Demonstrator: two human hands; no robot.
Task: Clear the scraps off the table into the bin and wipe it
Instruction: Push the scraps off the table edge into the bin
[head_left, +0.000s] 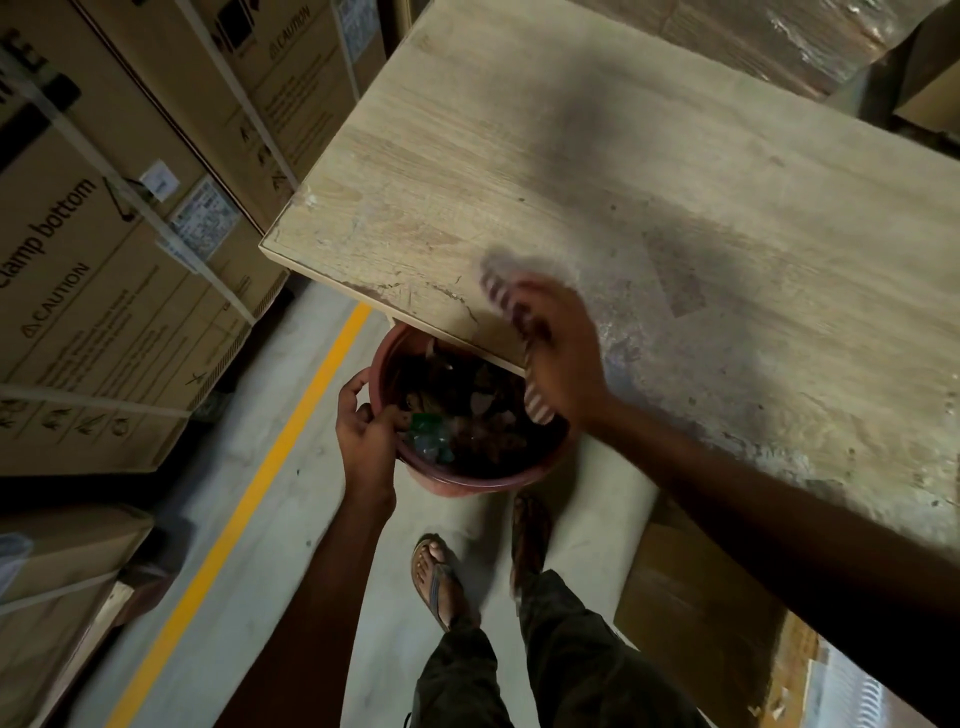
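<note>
A round reddish-brown bin (498, 480) is held just under the table's near edge, with brown and green scraps (457, 421) inside it. My left hand (366, 431) grips the bin's left rim. My right hand (563, 358) is at the table edge above the bin, closed on a blurred striped cloth (501, 291) that hangs over the edge. The light wooden table (675, 182) is scuffed and dusty near the edge.
Tall cardboard cartons (104, 260) stand to the left across a grey floor with a yellow line (249, 499). My sandalled feet (436, 577) are below the bin. A cardboard box (685, 597) sits under the table at the right. Wrapped goods lie beyond the table's far side.
</note>
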